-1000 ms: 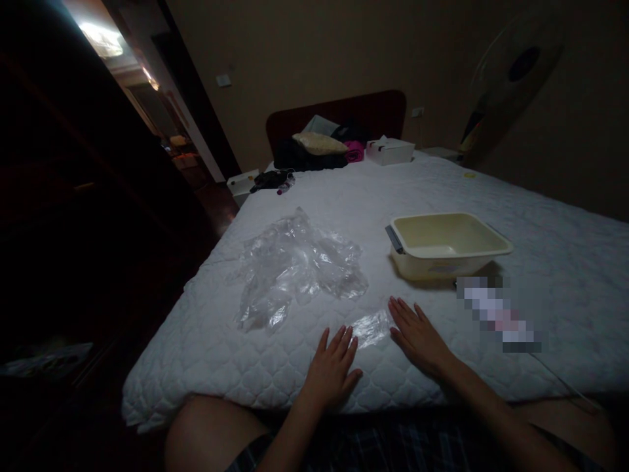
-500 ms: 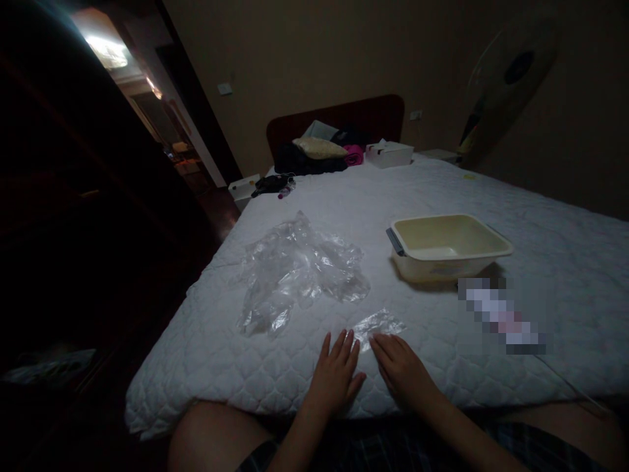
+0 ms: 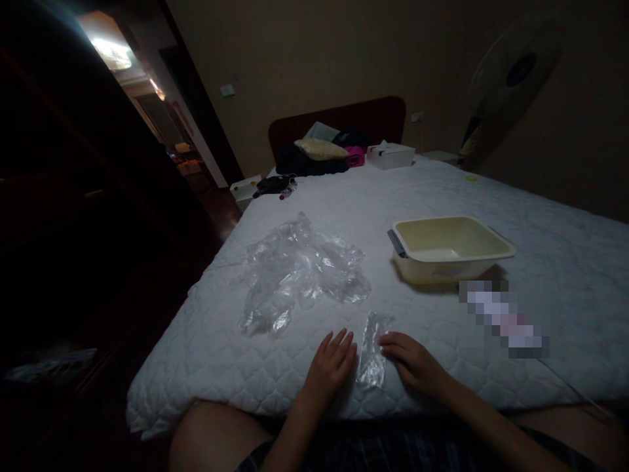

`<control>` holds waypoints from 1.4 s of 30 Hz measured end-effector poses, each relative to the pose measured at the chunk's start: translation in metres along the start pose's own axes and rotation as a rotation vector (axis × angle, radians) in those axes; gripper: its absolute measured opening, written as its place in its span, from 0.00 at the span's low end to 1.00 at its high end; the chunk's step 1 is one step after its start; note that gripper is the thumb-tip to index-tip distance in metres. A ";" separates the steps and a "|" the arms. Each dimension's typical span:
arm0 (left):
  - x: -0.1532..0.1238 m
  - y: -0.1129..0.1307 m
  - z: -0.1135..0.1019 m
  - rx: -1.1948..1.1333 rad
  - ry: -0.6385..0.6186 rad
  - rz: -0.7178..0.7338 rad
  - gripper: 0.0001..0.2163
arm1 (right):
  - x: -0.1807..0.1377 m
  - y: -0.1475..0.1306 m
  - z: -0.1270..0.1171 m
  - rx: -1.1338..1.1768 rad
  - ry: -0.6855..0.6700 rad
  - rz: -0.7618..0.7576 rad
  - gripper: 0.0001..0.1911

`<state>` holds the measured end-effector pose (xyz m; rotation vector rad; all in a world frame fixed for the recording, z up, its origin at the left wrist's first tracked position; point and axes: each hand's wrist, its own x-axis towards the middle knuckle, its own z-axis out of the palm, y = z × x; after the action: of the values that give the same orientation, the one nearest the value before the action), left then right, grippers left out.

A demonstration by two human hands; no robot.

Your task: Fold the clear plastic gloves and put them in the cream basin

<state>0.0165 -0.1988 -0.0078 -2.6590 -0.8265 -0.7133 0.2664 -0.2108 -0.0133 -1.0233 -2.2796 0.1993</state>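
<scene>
A small folded clear plastic bag [image 3: 372,364] lies lengthwise on the bed between my hands. My left hand [image 3: 332,362] rests flat on the quilted cover just left of it, fingers extended, holding nothing. At the bag's right edge, my right hand [image 3: 415,360] has its fingers bent and closed on the plastic; its thumb is mostly hidden. Beyond my left hand spreads a larger crumpled clear plastic sheet or bag [image 3: 304,265], which neither hand touches.
A cream plastic basin [image 3: 455,269] with grey handles stands on the bed [image 3: 206,354] at right. Before it lies a pixelated item [image 3: 501,318] with a cable. Clothes [image 3: 319,151] and a white box [image 3: 392,156] sit near the headboard. A fan [image 3: 521,69] stands far right.
The small plastic bag has turned from lying crosswise to lengthwise and now reaches nearer to me. My right hand has shifted slightly right; my left hand stays nearly in place.
</scene>
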 end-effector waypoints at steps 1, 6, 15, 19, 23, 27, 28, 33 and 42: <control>0.003 0.002 0.002 -0.010 -0.024 0.020 0.14 | 0.001 0.000 -0.001 0.032 -0.001 0.002 0.17; 0.014 0.009 0.014 -0.040 -0.075 0.119 0.12 | 0.002 0.003 0.000 0.122 -0.003 -0.042 0.15; 0.008 0.015 0.029 -0.079 -0.063 0.057 0.10 | -0.010 0.003 0.005 0.110 0.171 -0.007 0.15; 0.010 0.018 0.024 -0.081 -0.077 0.040 0.11 | -0.017 -0.001 0.004 0.063 0.153 0.019 0.17; 0.013 0.019 0.020 -0.108 -0.076 0.047 0.11 | -0.020 -0.001 0.004 0.055 0.052 0.022 0.20; 0.011 0.019 0.024 -0.178 0.011 -0.021 0.11 | -0.021 0.001 0.004 0.093 -0.008 0.086 0.21; 0.010 0.019 0.026 -0.207 0.041 -0.049 0.11 | -0.021 0.001 0.005 0.104 -0.013 0.100 0.21; 0.009 0.018 0.028 -0.388 0.096 -0.170 0.11 | -0.021 0.006 0.009 0.162 -0.023 0.203 0.17; 0.013 0.022 0.024 -0.544 0.062 -0.354 0.10 | -0.012 0.007 0.012 0.302 -0.023 0.411 0.12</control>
<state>0.0477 -0.2017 -0.0235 -2.9556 -1.2551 -1.2573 0.2698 -0.2133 -0.0310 -1.3136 -1.9548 0.7049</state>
